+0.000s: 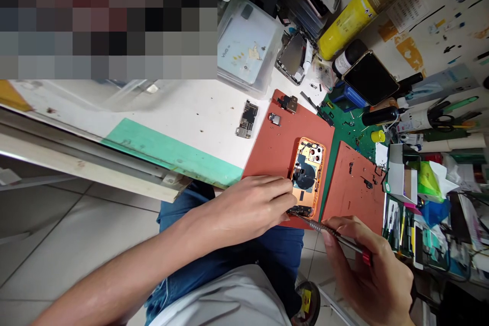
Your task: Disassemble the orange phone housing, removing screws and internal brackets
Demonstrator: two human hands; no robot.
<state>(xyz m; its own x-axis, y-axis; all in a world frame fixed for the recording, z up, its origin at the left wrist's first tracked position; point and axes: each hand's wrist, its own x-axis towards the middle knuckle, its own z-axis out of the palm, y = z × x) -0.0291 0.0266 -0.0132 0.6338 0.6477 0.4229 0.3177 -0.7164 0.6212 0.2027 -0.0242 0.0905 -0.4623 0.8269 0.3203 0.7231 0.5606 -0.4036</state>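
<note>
In my head view, the orange phone housing [307,177] lies open on a red silicone mat [267,147], its logic board [247,119] already out on the white bench [191,122]. Lower parts remain inside. My left hand [252,204] curls at the housing's lower edge, hold unclear; my right hand [367,260] grips a red-handled steel pry tool [336,232].

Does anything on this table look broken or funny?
Yes. The orange phone housing on the red mat is open, with no screen, so its insides show. A phone circuit board lies apart on the white table, which looks odd because phones normally stay closed. The right hand grips a metal pry tool.
</note>
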